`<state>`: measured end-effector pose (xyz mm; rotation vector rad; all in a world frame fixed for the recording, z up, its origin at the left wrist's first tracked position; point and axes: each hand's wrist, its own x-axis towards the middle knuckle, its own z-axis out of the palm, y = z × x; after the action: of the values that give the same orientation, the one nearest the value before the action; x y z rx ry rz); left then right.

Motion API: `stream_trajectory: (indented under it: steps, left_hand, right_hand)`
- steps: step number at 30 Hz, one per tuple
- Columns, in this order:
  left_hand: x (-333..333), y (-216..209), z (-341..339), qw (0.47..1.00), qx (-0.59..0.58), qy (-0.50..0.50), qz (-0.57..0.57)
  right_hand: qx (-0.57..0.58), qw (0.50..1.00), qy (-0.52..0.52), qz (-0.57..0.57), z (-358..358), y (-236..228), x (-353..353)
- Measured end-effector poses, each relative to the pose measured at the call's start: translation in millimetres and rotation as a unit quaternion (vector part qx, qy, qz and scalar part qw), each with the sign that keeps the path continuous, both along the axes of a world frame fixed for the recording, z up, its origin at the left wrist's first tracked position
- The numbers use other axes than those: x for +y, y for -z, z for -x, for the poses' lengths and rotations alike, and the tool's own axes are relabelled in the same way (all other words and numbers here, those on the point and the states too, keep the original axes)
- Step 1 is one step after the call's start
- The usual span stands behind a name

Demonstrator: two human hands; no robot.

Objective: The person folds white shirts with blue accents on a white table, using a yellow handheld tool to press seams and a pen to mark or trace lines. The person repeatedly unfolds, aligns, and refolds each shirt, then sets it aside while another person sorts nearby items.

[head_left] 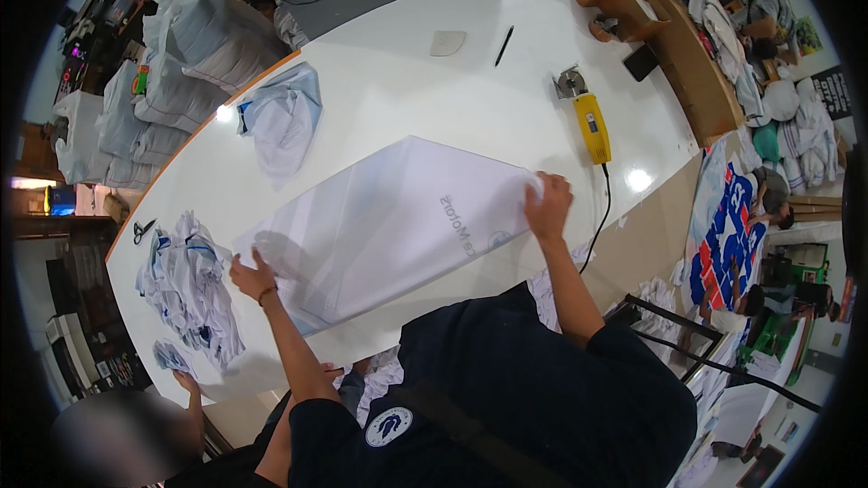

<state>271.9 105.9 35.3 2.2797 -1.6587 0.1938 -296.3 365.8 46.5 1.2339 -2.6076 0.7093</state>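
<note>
Left hand (253, 278) and right hand (549, 210) meet opposite ends of white sheet (389, 226).

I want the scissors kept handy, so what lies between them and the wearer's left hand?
In the head view, a crumpled pile of whitish cloth lies between the scissors and the wearer's left hand.

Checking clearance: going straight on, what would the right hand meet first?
Beyond the white sheet at its fingertips, the right hand would probably meet the black pen first, though exact heading and height are unclear.
</note>
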Motion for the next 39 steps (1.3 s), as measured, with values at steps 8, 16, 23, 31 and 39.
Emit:
stream_trajectory:
  steps: [8, 16, 23, 31, 39]
  left_hand:
    - [87, 14, 57, 0.989, 0.109, 0.096, -0.025]
    - [106, 25, 60, 0.991, 0.019, 0.116, -0.065]
    - [109, 32, 65, 0.994, 0.0, 0.094, -0.054]
    - [109, 36, 61, 0.994, -0.003, 0.103, -0.043]
    - [107, 40, 59, 0.994, -0.009, 0.102, -0.038]
  right_hand:
    - [-0.232, 0.958, 0.171, -0.002, 31, 4, 74]
    - [-0.29, 0.931, 0.181, 0.126, 45, 16, 76]
    - [-0.367, 0.916, 0.136, 0.095, 49, 25, 80]
    - [-0.576, 0.792, 0.03, 0.2, 71, -25, 72]
    - [-0.231, 0.973, -0.018, 0.006, 94, -12, 82]
